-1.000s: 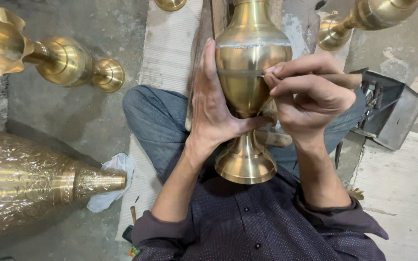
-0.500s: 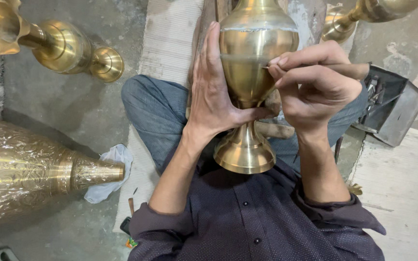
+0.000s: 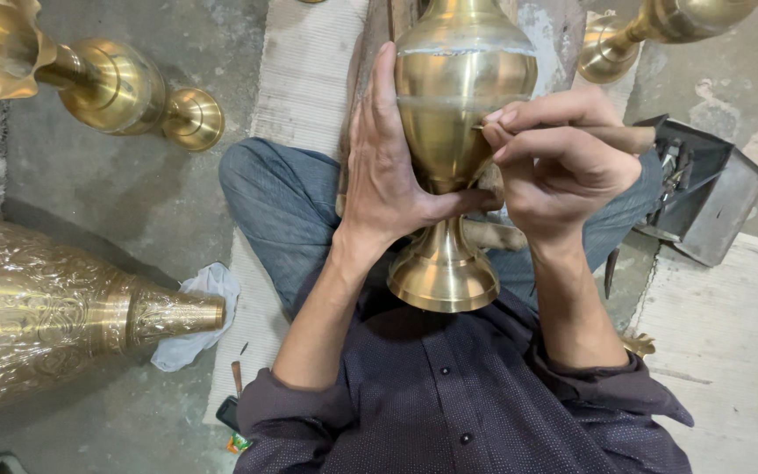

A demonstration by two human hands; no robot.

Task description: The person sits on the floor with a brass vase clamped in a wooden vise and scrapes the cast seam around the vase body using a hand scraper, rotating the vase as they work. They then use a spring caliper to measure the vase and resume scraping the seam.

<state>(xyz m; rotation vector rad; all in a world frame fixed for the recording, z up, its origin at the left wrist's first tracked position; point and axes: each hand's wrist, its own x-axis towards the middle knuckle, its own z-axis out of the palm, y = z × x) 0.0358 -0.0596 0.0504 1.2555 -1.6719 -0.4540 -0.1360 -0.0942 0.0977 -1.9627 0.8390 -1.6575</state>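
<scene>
Left hand: flat and open against the side of the brass vase, thumb hooked round its narrow stem.
Right hand: closed on a thin wooden-handled tool, tip touching the vase body.
Vase position: over the lap, foot toward the person's chest.
Left surroundings: engraved brass vessel lying on the floor, white cloth just beside its neck; fluted brass stand above.
Right surroundings: metal tool tray; another brass piece.
</scene>
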